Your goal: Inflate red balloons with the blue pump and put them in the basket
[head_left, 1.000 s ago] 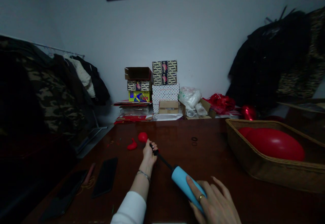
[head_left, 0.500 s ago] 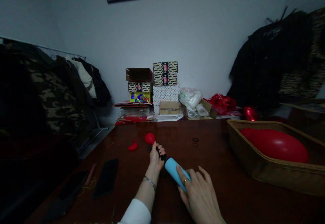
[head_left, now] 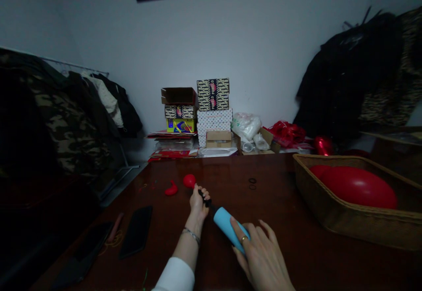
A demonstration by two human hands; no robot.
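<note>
My left hand (head_left: 198, 201) is closed around the black nozzle end (head_left: 206, 202) of a hand-held balloon pump, with the neck of a small, partly inflated red balloon (head_left: 189, 181) pinched at the nozzle. The round balloon points away from me, just above the table. My right hand (head_left: 260, 249) grips the light blue barrel (head_left: 229, 226) of the pump, thumb side along its top and a ring on one finger. Between nozzle end and barrel a dark shaft shows. Another small red balloon (head_left: 171, 188), curled at its tip, lies on the table left of my left hand.
A wicker basket (head_left: 329, 220) with large red balloons (head_left: 359, 187) stands at the right. Two black rings (head_left: 252, 183) lie mid-table. On the left are a dark phone-like slab (head_left: 136, 231), another dark flat item (head_left: 84, 256) and a pinkish stick with yellow string (head_left: 115, 229). Boxes (head_left: 214, 126) are stacked behind.
My left hand, with the nozzle end and balloon, has shifted slightly left, away from the blue barrel. More of the shaft between them shows. My right hand has barely moved.
</note>
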